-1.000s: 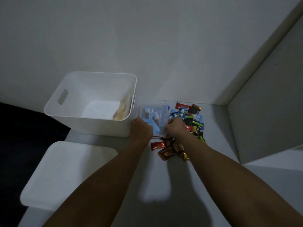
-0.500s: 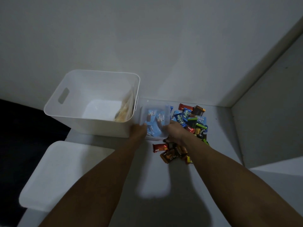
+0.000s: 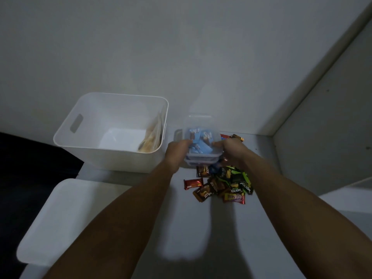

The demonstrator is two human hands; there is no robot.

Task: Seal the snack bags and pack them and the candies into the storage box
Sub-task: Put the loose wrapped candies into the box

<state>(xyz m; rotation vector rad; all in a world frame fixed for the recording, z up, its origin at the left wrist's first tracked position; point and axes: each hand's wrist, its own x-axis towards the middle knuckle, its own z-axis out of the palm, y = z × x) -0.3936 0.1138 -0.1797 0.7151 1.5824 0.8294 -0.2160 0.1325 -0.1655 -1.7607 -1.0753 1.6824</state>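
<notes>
A small clear plastic container (image 3: pixel 201 125) with blue-wrapped candies inside is lifted off the table, to the right of the white storage box (image 3: pixel 112 156). My left hand (image 3: pixel 177 152) grips its left side and my right hand (image 3: pixel 233 152) grips its right side. A second clear container (image 3: pixel 199 161) shows just beneath it. A snack bag (image 3: pixel 151 137) leans against the box's right inner wall. A heap of wrapped candies (image 3: pixel 223 184) in brown, red and green lies on the table under my right wrist.
The white box lid (image 3: pixel 60 220) lies flat at the table's front left. A grey wall rises behind, and a side panel (image 3: pixel 326 127) closes the table on the right. Dark floor lies beyond the left edge.
Both hands have raised the clear container of blue candies off the table. More of the candy heap now shows below it.
</notes>
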